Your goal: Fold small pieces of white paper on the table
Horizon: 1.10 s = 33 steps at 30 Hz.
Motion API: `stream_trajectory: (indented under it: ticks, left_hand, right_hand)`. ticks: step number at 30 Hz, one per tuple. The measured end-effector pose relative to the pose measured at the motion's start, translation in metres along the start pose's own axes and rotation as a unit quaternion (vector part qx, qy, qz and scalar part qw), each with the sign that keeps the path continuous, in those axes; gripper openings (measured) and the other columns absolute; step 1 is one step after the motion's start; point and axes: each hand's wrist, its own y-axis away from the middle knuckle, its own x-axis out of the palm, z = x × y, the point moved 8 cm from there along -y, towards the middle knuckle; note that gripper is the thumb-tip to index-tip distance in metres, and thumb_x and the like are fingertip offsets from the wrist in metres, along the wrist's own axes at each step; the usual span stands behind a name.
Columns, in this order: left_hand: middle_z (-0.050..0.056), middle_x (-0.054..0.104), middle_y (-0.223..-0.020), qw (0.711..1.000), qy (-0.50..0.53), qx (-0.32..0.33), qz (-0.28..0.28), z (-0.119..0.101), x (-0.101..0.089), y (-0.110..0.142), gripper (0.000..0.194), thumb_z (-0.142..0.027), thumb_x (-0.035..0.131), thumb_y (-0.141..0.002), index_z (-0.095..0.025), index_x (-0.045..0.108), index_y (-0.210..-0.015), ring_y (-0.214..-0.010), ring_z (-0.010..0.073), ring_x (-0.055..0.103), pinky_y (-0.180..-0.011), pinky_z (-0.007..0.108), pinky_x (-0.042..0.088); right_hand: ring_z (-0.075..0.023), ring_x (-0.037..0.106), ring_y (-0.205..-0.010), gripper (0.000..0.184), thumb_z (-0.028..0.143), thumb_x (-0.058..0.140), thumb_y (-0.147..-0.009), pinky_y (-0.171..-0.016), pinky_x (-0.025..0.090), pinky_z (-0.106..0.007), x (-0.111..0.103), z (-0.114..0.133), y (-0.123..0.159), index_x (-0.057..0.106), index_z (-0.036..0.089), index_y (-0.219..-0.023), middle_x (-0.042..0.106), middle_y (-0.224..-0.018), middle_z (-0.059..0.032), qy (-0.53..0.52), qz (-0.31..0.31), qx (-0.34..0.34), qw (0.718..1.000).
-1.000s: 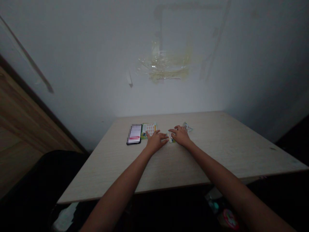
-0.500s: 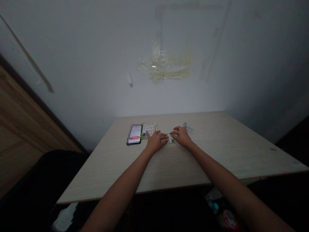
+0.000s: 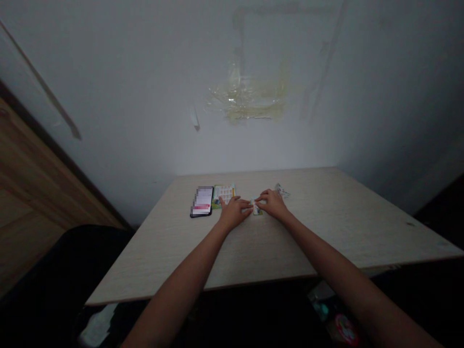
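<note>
The person's left hand (image 3: 234,211) and right hand (image 3: 272,204) lie palm-down on a pale wood-grain table (image 3: 326,227), fingertips pointing toward each other. Between them sits a small printed packet (image 3: 256,208), its long axis running roughly away from the person and tilted slightly. The right hand looks marginally nearer, with its fingertips at or just over the packet's upper end, while the left fingertips come to the packet's near side. Both hands' fingers lie close together and almost flat, not visibly curled around anything. At this size, it is impossible to tell whether either hand is pinching the packet or merely touching it. Just beyond the right hand lies a crumpled foil-like wrapper (image 3: 282,191). Left of the left hand are a green and orange printed card (image 3: 224,194) and, beside it, a black smartphone (image 3: 201,201) with a blurred screen. Compared with the frame from a second earlier, the hands have barely shifted; the right fingertips sit slightly farther back, leaving a little more of the packet showing. Clear tape residue (image 3: 250,99) marks the white wall (image 3: 108,145) beyond the table.
</note>
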Motion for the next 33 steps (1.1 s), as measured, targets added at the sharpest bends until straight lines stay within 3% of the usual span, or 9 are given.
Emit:
stream_trajectory:
  ticks: [15, 33]
  left_hand:
    - [-0.005, 0.067, -0.131, 1.0, 0.001, -0.003, 0.001, 0.002, 0.001, 0.001, 0.026, -0.051, 0.055, -0.092, -0.045, 0.071, -0.112, -0.133, 0.0318, 0.043, -0.106, 0.081, -0.007]
    - [-0.003, 0.069, -0.127, 1.0, -0.005, 0.003, -0.009, -0.001, -0.002, 0.002, 0.024, -0.049, 0.055, -0.093, -0.043, 0.073, -0.109, -0.131, 0.0317, 0.045, -0.105, 0.082, -0.008]
  right_hand:
    - [-0.0261, 0.054, -0.114, 0.032, 0.045, 0.071, -0.081, -0.104, 0.037, -0.048, 0.0, 0.004, 0.007, 0.075, 0.029, -0.109, 0.061, -0.118, -0.0082, -0.006, 0.035, -0.035, 0.999]
    - [-0.0288, 0.049, -0.124, 0.059, 0.049, 0.079, -0.071, -0.109, 0.033, -0.046, 0.002, 0.002, 0.014, 0.067, 0.03, -0.125, 0.054, -0.133, -0.0106, 0.009, 0.09, -0.052, 0.995]
